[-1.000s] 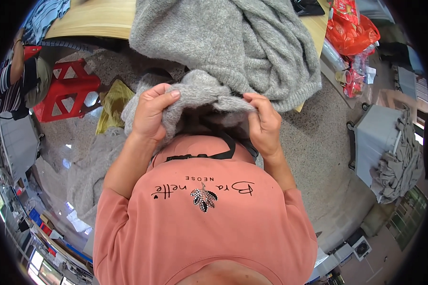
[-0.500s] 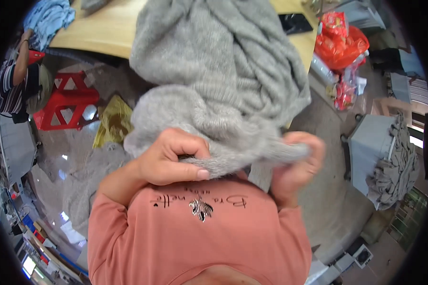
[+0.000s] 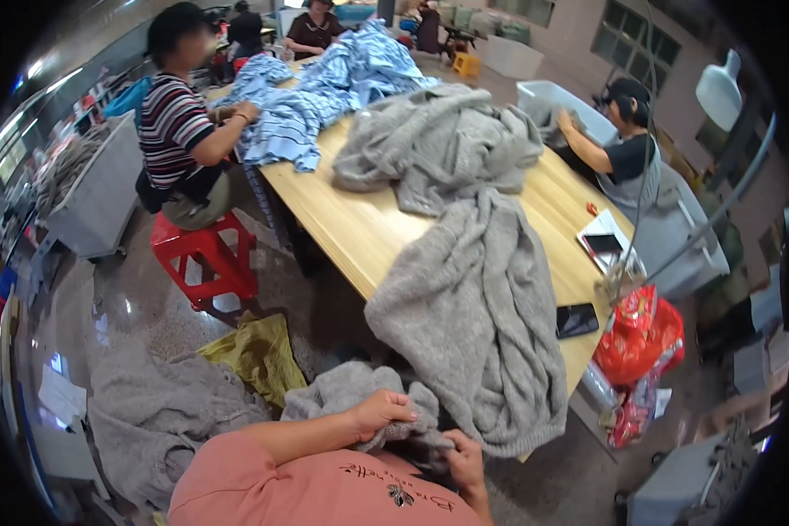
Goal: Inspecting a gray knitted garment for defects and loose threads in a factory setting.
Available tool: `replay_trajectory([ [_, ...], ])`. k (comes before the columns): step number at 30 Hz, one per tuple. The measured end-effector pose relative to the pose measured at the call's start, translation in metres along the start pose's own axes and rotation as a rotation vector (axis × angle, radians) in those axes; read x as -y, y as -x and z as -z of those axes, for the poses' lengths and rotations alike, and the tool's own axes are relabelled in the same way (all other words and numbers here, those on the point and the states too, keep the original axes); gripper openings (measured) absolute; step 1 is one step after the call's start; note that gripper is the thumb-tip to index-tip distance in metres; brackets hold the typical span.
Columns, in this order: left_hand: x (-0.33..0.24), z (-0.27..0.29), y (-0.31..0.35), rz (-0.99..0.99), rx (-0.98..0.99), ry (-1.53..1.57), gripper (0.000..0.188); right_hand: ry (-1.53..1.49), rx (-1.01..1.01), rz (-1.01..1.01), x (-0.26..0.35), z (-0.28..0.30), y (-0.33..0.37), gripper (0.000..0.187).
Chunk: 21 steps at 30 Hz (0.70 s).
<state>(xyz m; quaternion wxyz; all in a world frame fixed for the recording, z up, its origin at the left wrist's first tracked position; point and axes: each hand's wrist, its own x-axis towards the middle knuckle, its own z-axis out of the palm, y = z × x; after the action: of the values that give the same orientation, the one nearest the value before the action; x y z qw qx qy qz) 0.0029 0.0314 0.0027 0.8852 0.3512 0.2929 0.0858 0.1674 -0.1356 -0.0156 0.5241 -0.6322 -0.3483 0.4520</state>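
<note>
Close in front of my body I hold a grey fuzzy knit garment (image 3: 337, 388), bunched up. My left hand (image 3: 381, 414) is closed, pinching its fabric with thumb and fingers. Lower and to the right, my right hand (image 3: 465, 460) is closed on another part of the same knit, its fingertips partly hidden. Just beyond my hands, a larger grey knit garment (image 3: 473, 307) drapes over the near table edge, its ribbed hem hanging down. Whether it joins the piece I hold, I cannot tell.
The wooden table (image 3: 333, 219) carries a grey knit pile (image 3: 447, 131), blue striped garments (image 3: 298, 105) and a black phone (image 3: 576, 320). A red stool (image 3: 203, 254) seats a co-worker at left. Grey knitwear (image 3: 167, 412) and a yellow bag (image 3: 259, 351) lie low at left; a red bag (image 3: 640, 337) sits at right.
The view has swung up from my lap to the whole table and the people around it. Both hands still hold the grey knit, now closer together in the picture.
</note>
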Motion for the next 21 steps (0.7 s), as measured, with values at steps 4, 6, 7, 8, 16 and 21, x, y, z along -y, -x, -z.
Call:
replay_trajectory([
  [4, -0.014, 0.009, 0.002, -0.084, -0.051, 0.019, 0.003, 0.003, -0.177, 0.030, -0.015, 0.000, 0.002, 0.022],
  [6, -0.017, 0.009, 0.002, -0.103, -0.063, -0.006, 0.004, 0.028, -0.449, 0.164, -0.013, -0.001, 0.005, 0.020],
  [7, -0.016, 0.009, 0.002, -0.108, -0.052, -0.023, 0.004, 0.034, -0.604, 0.212, -0.008, -0.002, 0.007, 0.019],
  [8, -0.014, 0.007, 0.002, -0.106, -0.047, -0.060, 0.005, 0.041, -0.756, 0.259, -0.002, -0.002, 0.009, 0.018],
  [16, 0.000, -0.018, 0.001, -0.141, 0.022, -0.337, 0.009, 0.531, -0.065, 0.893, 0.054, -0.016, 0.003, 0.019],
  [21, -0.001, -0.026, 0.005, -0.175, 0.160, -0.499, 0.009, 0.513, 0.032, 0.893, 0.058, -0.029, -0.011, 0.016],
])
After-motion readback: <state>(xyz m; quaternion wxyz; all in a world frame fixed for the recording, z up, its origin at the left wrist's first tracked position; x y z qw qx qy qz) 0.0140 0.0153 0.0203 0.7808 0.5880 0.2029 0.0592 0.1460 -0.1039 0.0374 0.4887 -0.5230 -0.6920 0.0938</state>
